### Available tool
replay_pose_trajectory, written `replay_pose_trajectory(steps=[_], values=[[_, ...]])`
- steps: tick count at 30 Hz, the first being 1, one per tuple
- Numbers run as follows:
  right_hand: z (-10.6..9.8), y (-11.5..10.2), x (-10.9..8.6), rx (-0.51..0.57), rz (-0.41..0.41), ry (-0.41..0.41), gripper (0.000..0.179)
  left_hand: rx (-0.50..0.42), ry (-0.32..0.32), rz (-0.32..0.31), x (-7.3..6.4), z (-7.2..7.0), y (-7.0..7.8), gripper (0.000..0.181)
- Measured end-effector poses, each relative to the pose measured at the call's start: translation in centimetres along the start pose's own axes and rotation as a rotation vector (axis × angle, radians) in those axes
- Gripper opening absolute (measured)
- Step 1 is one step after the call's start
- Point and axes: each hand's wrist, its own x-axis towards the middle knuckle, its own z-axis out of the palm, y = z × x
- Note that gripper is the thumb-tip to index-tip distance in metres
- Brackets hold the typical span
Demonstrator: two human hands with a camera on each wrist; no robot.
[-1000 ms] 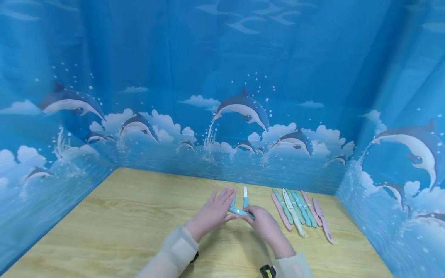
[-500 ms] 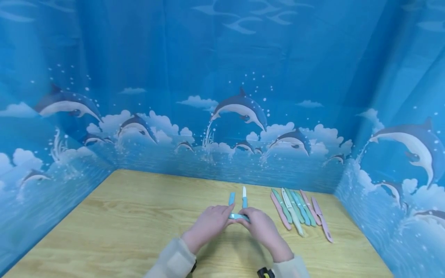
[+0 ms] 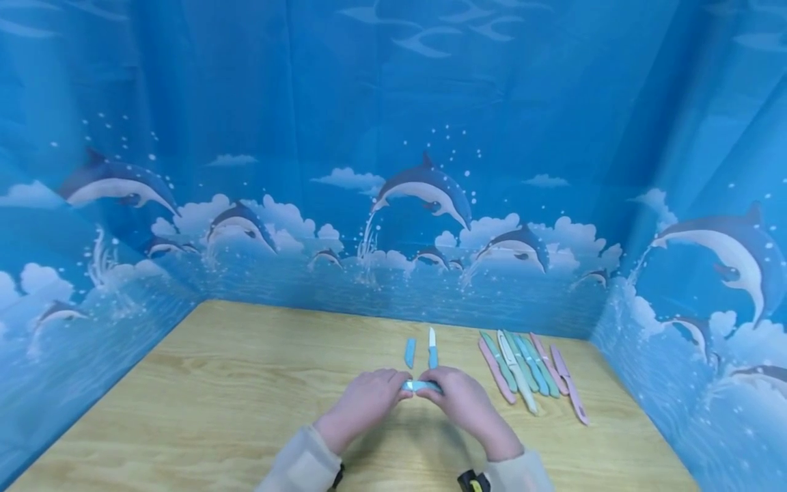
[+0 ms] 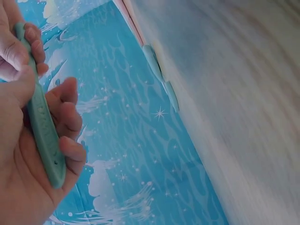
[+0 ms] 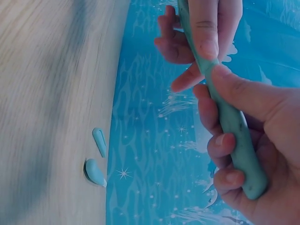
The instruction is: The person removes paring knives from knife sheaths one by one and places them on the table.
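Both hands hold one teal sheathed knife (image 3: 423, 386) level, just above the wooden table (image 3: 215, 383). My left hand (image 3: 384, 391) grips its left end with curled fingers. My right hand (image 3: 445, 389) grips the right end. In the left wrist view the teal knife (image 4: 44, 117) lies across my palm, with the fingers curled round it. The right wrist view has the teal knife (image 5: 234, 140) in my right fist and the left thumb pressing its far part. A loose blue sheath (image 3: 410, 352) and a bare white-bladed knife (image 3: 433, 348) lie just beyond the hands.
Several sheathed knives (image 3: 522, 369) in pink, green and blue lie in a row to the right of the hands. A blue dolphin-print backdrop (image 3: 393, 205) walls the table on three sides. Bare wood stretches to the left.
My left hand's fingers were spread a second ago; they have curled round the teal knife's left end. Both hands have drawn slightly toward me.
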Motion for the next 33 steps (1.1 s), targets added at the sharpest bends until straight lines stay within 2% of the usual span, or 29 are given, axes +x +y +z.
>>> replay_pose_trajectory(steps=[4,12,19,25,33], values=[[-0.14,0.13,-0.01,0.022,-0.004,-0.004,0.023,-0.027,-0.005,-0.004,0.0,-0.16,-0.16,0.029],[-0.34,0.31,-0.16,0.033,0.005,-0.012,0.024,-0.066,-0.07,-0.053,0.27,-0.26,0.03,0.028],[-0.31,0.25,-0.14,0.027,0.007,-0.027,0.024,-0.089,-0.069,-0.078,-0.03,-0.16,0.03,0.031],[-0.28,0.2,-0.12,0.016,-0.007,-0.025,0.024,-0.144,-0.082,-0.115,-0.08,-0.1,-0.02,0.031],[-0.29,0.43,0.01,0.038,-0.013,-0.026,0.023,-0.125,-0.096,-0.151,0.19,-0.21,-0.07,0.033]])
